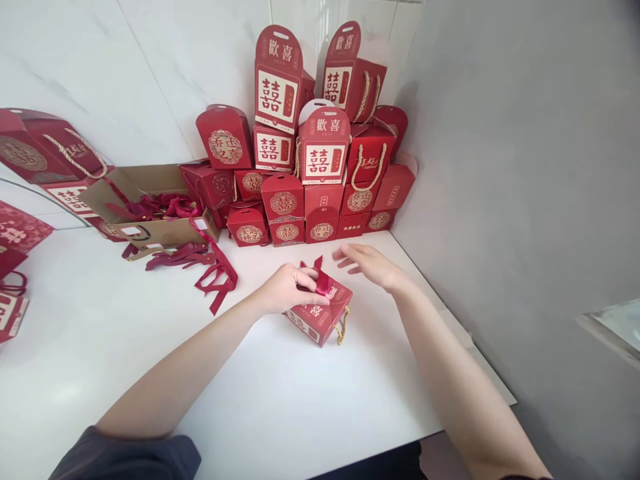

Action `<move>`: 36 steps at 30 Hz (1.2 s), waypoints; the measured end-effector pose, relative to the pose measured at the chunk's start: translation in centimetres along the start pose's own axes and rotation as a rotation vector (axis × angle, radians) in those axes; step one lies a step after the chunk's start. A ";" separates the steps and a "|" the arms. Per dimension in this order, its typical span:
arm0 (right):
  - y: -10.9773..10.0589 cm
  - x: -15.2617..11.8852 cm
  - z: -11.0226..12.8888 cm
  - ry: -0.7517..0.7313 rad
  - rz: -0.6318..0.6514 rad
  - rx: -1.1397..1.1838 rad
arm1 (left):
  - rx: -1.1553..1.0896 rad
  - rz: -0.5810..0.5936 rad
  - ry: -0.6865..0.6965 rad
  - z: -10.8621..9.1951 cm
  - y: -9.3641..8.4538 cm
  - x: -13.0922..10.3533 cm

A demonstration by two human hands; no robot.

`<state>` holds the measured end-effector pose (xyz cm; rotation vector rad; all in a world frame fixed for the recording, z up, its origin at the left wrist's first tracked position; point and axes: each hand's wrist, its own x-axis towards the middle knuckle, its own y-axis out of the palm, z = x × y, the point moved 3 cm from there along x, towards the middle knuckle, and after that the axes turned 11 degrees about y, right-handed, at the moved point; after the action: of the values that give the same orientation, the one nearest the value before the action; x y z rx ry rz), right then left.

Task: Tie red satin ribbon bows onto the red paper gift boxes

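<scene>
A small red gift box with gold rope cord at its right side rests on the white table in front of me. Over its top my left hand is closed, thumb and fingers gripping a dark red satin ribbon that lies across the lid. One ribbon tail sticks up past the fingers. To the right and slightly behind the box, my right hand hangs in the air with fingers stretched out. It holds nothing and is apart from the box.
Several red gift boxes are stacked against the wall at the back. Left of them stands a cardboard box of ribbons, with loose ribbons spilling onto the table. More red boxes sit far left. A grey wall borders the right.
</scene>
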<state>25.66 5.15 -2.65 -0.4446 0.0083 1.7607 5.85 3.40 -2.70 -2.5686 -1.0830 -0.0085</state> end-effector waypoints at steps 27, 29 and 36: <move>5.4 -3.8 -2.0 -0.273 0.167 0.281 | 0.128 0.122 0.160 0.0 -1.1 0.4; 5.7 -3.7 -2.2 -0.231 0.088 0.381 | 0.125 0.113 0.157 -0.1 -1.0 0.3; 3.0 -4.0 -2.3 -0.271 -0.365 0.484 | 0.110 0.144 0.176 -0.3 -1.3 0.5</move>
<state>24.18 0.11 -4.32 0.1408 0.1484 1.3843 5.35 4.48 -1.98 -2.4871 -0.8103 -0.1329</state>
